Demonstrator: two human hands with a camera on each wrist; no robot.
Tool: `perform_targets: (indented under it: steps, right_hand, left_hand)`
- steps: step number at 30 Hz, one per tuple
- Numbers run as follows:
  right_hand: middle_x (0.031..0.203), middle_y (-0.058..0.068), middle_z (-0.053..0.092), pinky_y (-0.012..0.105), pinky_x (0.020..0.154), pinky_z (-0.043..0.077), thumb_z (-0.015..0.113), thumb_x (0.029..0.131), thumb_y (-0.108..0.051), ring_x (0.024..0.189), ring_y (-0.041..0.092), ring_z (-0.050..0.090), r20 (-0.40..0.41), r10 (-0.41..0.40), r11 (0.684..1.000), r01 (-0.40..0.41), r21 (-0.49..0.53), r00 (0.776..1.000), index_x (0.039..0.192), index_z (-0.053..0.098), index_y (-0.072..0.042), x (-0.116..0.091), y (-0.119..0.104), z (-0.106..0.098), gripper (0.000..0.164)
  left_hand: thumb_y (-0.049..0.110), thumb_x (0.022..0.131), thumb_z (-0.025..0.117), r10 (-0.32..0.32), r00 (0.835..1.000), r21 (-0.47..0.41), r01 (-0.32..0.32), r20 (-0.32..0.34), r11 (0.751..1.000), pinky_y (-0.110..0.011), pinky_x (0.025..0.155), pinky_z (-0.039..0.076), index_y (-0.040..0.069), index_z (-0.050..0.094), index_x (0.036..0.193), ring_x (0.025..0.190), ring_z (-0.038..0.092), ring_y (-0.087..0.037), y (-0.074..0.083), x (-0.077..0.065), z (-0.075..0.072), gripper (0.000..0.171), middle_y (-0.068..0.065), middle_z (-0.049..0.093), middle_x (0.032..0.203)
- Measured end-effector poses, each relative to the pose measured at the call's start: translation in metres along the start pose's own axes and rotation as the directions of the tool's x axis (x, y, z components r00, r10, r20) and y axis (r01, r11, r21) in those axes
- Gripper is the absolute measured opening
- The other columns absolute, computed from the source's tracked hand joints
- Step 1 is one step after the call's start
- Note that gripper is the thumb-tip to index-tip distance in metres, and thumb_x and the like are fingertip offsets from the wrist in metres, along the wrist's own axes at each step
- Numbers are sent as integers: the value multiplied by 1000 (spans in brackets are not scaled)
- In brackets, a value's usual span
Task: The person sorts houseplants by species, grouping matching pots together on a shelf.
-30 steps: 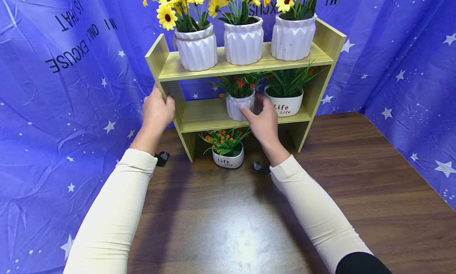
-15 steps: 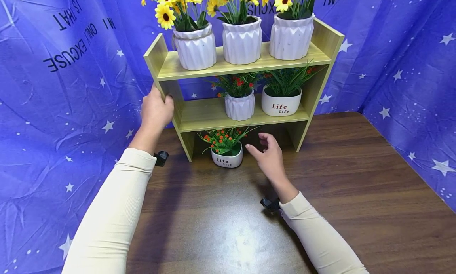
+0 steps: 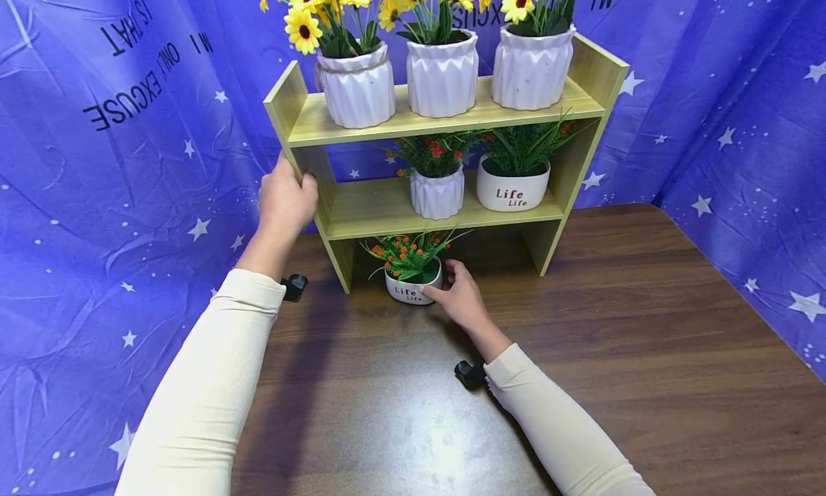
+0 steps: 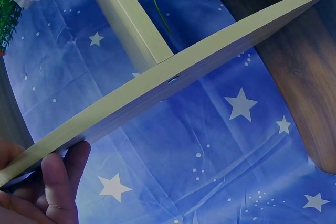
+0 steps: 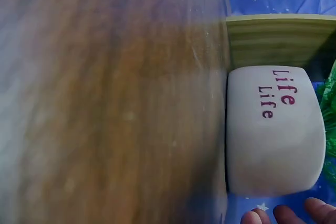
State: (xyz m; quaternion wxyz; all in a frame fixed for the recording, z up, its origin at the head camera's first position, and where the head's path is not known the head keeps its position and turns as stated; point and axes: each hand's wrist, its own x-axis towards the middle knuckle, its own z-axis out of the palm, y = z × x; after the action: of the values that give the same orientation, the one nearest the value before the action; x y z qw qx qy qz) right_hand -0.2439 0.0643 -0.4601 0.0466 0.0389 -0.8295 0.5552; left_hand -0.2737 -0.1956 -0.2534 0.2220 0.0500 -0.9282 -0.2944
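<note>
In the head view, my left hand (image 3: 288, 198) grips the left side panel of a light wooden shelf (image 3: 381, 222). The left wrist view shows fingertips (image 4: 58, 182) on the outer face of that shelf panel (image 4: 126, 95). At the bottom level, a white oval flower pot (image 3: 396, 289) marked "Life" holds an orange-flowered plant (image 3: 405, 254). My right hand (image 3: 461, 295) is at this pot's right end, thumb before its front, fingers beside it. In the right wrist view, the fingertips (image 5: 317, 211) appear just short of the pot (image 5: 278, 140).
Three ribbed white pots with yellow flowers, including the middle pot (image 3: 442, 80), line the top shelf. A ribbed pot (image 3: 437, 196) and another "Life" pot (image 3: 513, 189) occupy the middle shelf. A blue star-patterned curtain (image 3: 129, 245) hangs behind the wooden table (image 3: 374, 381).
My right hand has left the ribbed middle-shelf pot, come down, and moved left to the bottom oval pot. The left hand keeps its grip on the shelf's side.
</note>
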Motion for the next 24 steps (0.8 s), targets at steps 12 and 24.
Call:
perform_targets:
  steps: [12,24]
  right_hand:
    - [132,22,56,46,99,43,85,77,-20,118,35,56,-14,12,1000,-12,15,1000,138,44,4,8,5,17,77]
    - [127,18,62,45,98,44,85,76,-25,114,32,59,-31,-16,1000,15,-13,999,137,50,-3,1,4,14,73]
  left_hand:
    - [20,95,48,10,1000,-9,-10,-10,1000,-63,83,43,5,50,122,109,59,-51,0,-1,-1,31,-30,64,115]
    - [19,94,47,17,1000,-6,-17,-11,1000,-63,85,43,4,50,122,111,58,-52,0,-1,-2,32,-30,64,116]
